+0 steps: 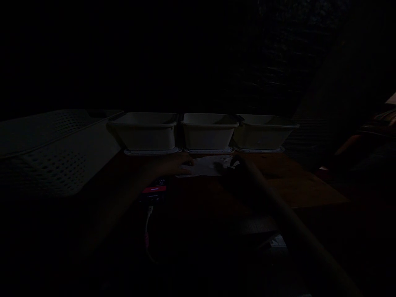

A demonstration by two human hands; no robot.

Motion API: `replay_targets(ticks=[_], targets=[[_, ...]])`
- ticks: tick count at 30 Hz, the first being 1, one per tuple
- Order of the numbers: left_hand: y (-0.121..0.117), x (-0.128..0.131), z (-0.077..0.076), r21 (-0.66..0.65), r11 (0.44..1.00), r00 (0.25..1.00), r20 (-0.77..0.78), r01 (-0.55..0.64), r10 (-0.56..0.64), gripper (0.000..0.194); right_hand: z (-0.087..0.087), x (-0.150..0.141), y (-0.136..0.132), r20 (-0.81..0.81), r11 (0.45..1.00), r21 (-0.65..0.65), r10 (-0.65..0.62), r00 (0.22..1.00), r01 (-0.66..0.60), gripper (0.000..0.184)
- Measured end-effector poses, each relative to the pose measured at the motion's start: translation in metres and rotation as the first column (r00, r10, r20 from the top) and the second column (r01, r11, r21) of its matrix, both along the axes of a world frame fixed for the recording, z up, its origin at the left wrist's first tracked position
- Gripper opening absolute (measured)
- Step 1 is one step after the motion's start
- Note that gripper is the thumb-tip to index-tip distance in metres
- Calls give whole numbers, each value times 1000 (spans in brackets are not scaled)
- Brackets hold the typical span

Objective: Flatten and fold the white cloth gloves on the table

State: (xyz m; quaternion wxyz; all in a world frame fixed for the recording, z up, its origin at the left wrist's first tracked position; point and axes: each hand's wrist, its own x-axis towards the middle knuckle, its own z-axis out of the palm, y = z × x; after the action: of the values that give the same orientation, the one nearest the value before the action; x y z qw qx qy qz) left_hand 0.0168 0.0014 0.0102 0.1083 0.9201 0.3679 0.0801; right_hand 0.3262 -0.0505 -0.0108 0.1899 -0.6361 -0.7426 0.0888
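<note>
The picture is very dark. My left hand [173, 164] rests on the wooden table [293, 185], its fingers stretched flat toward a pale sheet of paper [206, 167] and touching its left edge. My right hand [233, 168] lies at the sheet's right side, next to a small dark thing I cannot make out. Its fingers are too dim to read. Three white tubs, the left [147, 132], the middle [208, 131] and the right [262, 132], stand in a row just behind the paper.
A small red and black device [154, 190] with a white cable [148, 225] lies under my left wrist. A white perforated basket [52, 150] lies at the left. Another person's arm [349, 146] shows faintly at the right edge.
</note>
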Motion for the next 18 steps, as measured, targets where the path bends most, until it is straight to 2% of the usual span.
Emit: replay_targets(ticks=[8,18], targets=[[-1,2,1,-34,999,999,8,-31,32,31,8,-1,-2,-110,997,-64,-36,993,29,31],[2,0,-1,-16,1000,1000,4,-8,8,30,16,-1,-11,-117,995,-101,-8,993,-4,31]])
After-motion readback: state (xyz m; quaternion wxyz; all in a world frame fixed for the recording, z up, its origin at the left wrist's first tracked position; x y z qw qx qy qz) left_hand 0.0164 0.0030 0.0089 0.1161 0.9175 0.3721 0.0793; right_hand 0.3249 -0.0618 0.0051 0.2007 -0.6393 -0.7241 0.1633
